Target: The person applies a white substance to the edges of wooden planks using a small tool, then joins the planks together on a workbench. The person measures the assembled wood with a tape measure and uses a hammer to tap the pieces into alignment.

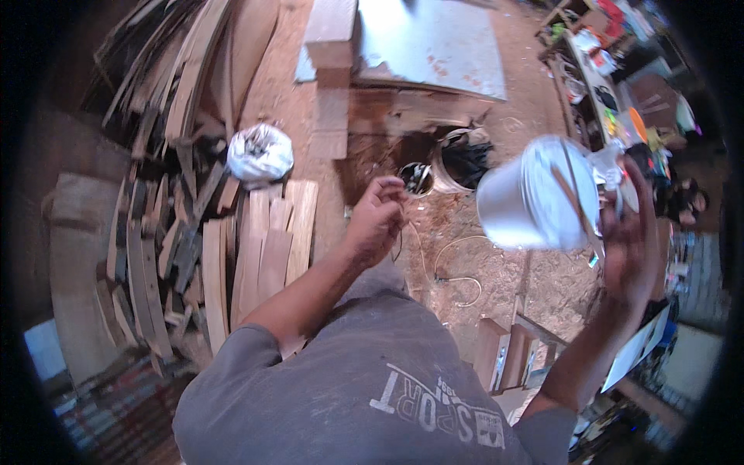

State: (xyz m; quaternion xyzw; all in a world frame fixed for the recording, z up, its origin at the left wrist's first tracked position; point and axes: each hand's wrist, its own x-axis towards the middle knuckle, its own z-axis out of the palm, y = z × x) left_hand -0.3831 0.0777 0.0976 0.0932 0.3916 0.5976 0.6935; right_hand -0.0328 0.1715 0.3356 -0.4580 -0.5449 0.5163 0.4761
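A white bucket (511, 194) hangs tilted at the right, above the floor, with a thin wooden stick (570, 194) lying across its pale round top. My right hand (628, 240), smeared by motion, is at the bucket's right side and seems to grip it there; the exact hold is blurred. In front of my body, my left hand (377, 217) is loosely closed, with no object visible in it. Beyond that hand, a small round container (416, 180) with dark contents stands beside a larger open container (440, 174) holding dark material.
Stacked boards (263, 248) and scrap wood lie at the left, near a white plastic bag (260, 153). A thick wooden beam (332, 35) and a pale sheet (434, 46) are ahead. A thin hose (457, 279) curls across the floor. Cluttered shelves (593, 85) line the right.
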